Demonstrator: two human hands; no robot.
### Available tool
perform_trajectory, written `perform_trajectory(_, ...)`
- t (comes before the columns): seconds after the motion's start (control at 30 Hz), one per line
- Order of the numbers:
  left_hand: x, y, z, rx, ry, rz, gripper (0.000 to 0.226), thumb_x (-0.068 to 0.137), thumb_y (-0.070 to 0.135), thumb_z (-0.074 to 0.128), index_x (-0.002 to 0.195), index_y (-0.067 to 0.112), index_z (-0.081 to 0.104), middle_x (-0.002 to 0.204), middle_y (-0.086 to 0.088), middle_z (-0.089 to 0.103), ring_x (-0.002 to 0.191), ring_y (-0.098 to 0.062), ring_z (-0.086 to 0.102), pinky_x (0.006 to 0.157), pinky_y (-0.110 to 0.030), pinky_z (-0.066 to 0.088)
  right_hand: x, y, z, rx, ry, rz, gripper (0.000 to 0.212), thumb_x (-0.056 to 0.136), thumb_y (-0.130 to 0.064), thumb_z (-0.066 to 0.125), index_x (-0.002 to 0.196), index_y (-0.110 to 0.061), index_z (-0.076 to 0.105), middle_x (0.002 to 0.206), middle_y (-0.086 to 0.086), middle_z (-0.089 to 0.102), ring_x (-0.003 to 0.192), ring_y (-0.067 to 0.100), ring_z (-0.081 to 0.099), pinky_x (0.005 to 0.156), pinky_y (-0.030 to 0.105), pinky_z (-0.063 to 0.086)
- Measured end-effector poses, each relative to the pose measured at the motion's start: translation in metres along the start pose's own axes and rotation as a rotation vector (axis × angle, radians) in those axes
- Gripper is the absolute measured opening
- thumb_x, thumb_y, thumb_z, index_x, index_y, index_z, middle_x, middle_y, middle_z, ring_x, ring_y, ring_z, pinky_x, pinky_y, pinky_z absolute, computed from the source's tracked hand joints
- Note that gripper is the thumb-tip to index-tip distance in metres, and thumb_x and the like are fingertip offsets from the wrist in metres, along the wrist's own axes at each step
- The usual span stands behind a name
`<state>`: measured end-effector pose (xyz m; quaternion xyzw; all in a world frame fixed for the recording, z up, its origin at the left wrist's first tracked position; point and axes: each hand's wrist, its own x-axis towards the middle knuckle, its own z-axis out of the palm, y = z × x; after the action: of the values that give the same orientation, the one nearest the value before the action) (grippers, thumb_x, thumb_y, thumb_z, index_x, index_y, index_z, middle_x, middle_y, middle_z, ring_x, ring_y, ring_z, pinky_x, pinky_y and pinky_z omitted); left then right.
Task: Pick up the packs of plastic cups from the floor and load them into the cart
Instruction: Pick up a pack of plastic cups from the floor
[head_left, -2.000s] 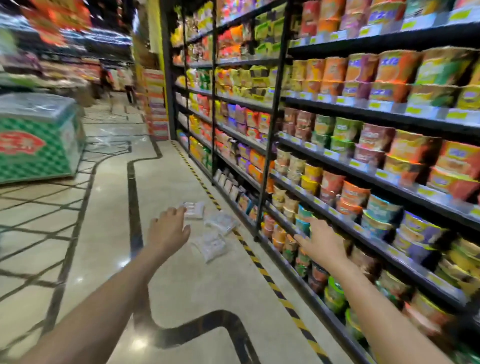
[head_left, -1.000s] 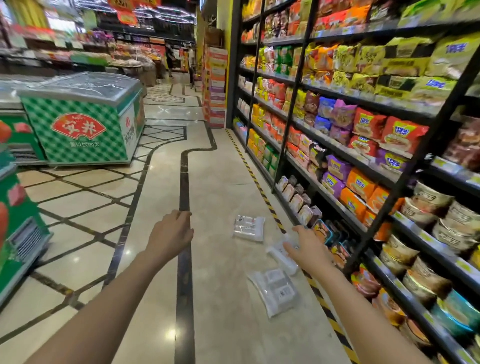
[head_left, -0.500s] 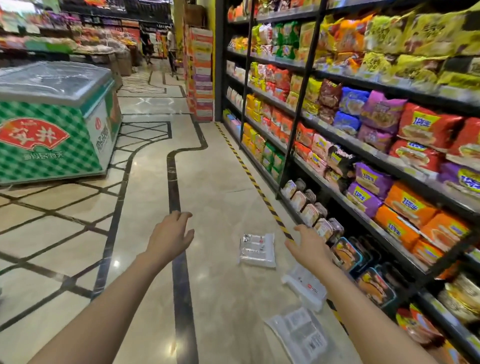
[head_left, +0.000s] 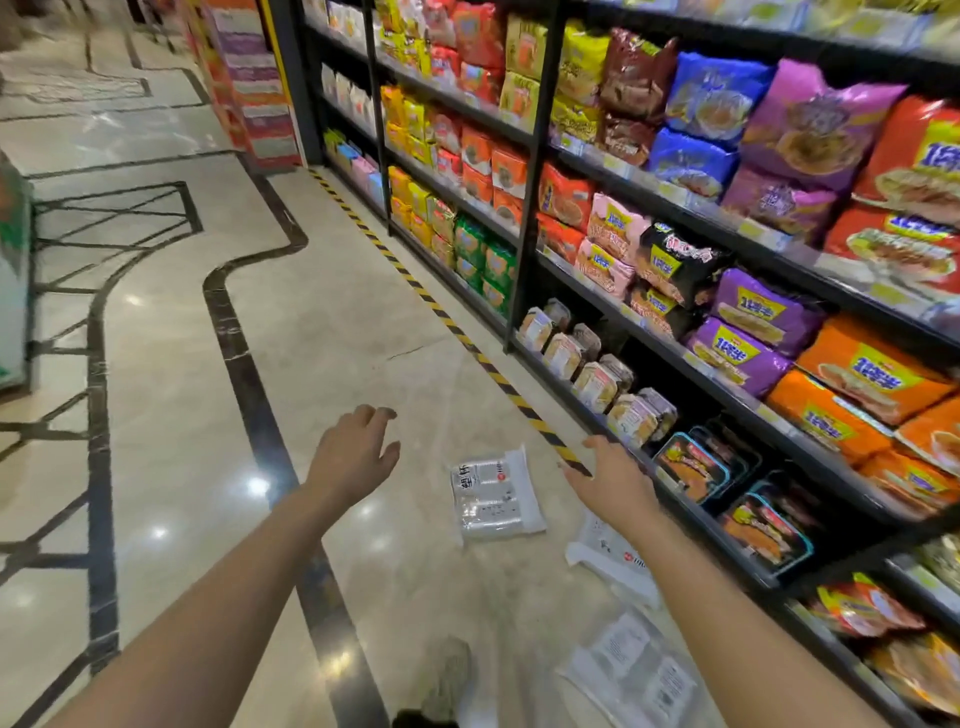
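bare skin shows on both arms, which reach forward over the floor (head_left: 363, 322) of a shop aisle. the left hand (head_left: 353, 457) hangs in the air with its fingers spread apart and slightly curled, its grip empty. the right hand (head_left: 610, 478) is also held out flat with fingers apart, its grip on nothing, above the edge of the aisle by the shelves (head_left: 675, 358).

between the two hands, a little further out, a clear pack of cups (head_left: 493, 499) with a white label lies flat on the pale polished floor. a second pack (head_left: 615, 566) lies just beside it, partly hidden under the right forearm. a third pack (head_left: 634, 670) lies nearest the person, at the bottom of the view, blurred. all three rest on the floor, close to the yellow and black striped tape (head_left: 457, 332) that runs along the foot of the shelves.

a shoe (head_left: 447, 680) shows at the bottom edge, left of the third pack. dark curved lines (head_left: 244, 364) run through the floor on the left. the shelves on the right are filled with bright noodle bags (head_left: 872, 374) and boxed noodle trays (head_left: 597, 384).
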<state>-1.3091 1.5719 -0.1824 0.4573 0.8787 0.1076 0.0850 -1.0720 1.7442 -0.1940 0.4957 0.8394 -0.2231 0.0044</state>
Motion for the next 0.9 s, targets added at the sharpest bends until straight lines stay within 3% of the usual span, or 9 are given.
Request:
perform_trajectory(0.43,0.288,-0.035,0.125,0.002,-0.278,0.168,0.045,0.091,0.025,0.05,0.133,0.01,0.043,0.13,-0.014,0.048,0.118,-0.034,0.048,0.092,-0.04,0.04,0.22,-0.015,0.106,0.117,-0.092,0.273,0.046,0.091,-0.035,0.052,0.132,-0.016,0.043,0.13,0.009,0.051,0.119,0.027,0.049,0.092,0.037,0.043)
perform_trajectory(0.67,0.4,-0.053,0.261,0.055,-0.394,0.324,0.045,0.092,0.023,0.049,0.134,0.01,0.042,0.133,-0.015,0.046,0.12,-0.034,0.046,0.094,-0.04,0.039,0.29,0.009,0.229,0.208,-0.089,0.461,0.045,0.092,-0.035,0.051,0.132,-0.018,0.041,0.128,0.007,0.05,0.119,0.027,0.049,0.094,0.037,0.042)
perform_trajectory(0.9,0.481,-0.077,0.445,0.069,-0.432,0.45,0.043,0.091,0.022,0.05,0.132,0.009,0.044,0.129,-0.018,0.047,0.117,-0.036,0.047,0.091,-0.043,0.041,0.362,0.064,0.383,0.305,0.009,0.661,0.045,0.092,-0.032,0.051,0.134,-0.017,0.04,0.13,0.007,0.048,0.115,0.027,0.051,0.094,0.038,0.042)
